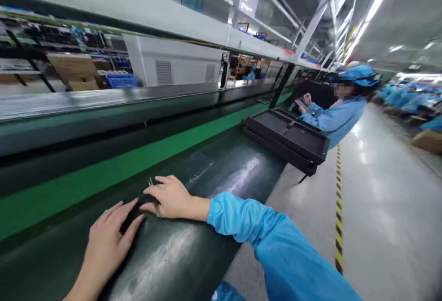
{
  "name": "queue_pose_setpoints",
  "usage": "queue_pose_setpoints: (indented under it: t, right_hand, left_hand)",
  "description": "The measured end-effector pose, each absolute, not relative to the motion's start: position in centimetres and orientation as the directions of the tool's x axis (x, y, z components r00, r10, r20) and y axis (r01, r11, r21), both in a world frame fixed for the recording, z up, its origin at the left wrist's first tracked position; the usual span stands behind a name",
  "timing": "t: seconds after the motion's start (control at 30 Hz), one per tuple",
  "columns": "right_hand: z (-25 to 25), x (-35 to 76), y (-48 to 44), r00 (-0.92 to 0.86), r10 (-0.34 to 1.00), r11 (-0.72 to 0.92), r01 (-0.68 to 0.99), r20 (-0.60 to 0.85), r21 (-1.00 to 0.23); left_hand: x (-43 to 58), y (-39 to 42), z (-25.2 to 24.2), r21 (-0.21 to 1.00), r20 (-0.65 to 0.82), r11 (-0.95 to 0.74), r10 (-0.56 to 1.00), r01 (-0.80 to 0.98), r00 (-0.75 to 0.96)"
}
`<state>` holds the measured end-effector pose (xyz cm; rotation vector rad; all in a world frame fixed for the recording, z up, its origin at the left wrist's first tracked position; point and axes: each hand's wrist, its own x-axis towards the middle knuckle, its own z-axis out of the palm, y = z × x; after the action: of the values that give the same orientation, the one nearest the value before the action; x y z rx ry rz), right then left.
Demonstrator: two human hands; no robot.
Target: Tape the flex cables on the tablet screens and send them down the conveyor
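My left hand [108,236] lies flat on the dark green worktop [207,172], fingers stretched out toward the right. My right hand [169,197], in a blue sleeve, rests palm down just beyond it, fingers loosely spread. Between the two hands lies a small dark flat thing [133,216] that I cannot make out; both hands touch or cover it. Neither hand grips anything visibly.
A green conveyor belt [103,176] runs along the far side of the worktop. Stacked black trays [286,137] sit farther down the bench. A co-worker in blue [336,114] works beyond them. A grey aisle with a yellow-black stripe [339,209] lies to the right.
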<state>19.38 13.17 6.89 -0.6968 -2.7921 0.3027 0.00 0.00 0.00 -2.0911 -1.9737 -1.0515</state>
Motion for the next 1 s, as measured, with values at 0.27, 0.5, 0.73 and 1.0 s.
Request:
queue_pose_setpoints:
  t: [0.27, 0.5, 0.73, 1.0]
  right_hand:
    - [6.8, 20.9, 14.1, -0.828, 0.501, 0.85, 0.416, 0.253, -0.322]
    - [4.1, 20.0, 17.2, -0.811, 0.367, 0.91, 0.211, 0.456, -0.357]
    - [5.1, 19.6, 16.3, -0.77, 0.396, 0.862, 0.123, 0.501, -0.492]
    - [5.7, 19.6, 15.5, -0.769, 0.376, 0.851, 0.066, 0.517, -0.521]
  left_hand:
    - [2.1, 0.2, 2.1, 0.551, 0.436, -0.128, 0.887, 0.824, -0.154]
    - [3.7, 2.0, 4.3, 0.568, 0.292, 0.106, 0.901, 0.816, -0.32]
    - [2.4, 1.7, 2.9, 0.926, 0.333, -0.182, 0.806, 0.331, -0.489]
    - [2.5, 0.8, 3.1, 0.97, 0.207, -0.243, 0.871, -0.023, -0.445]
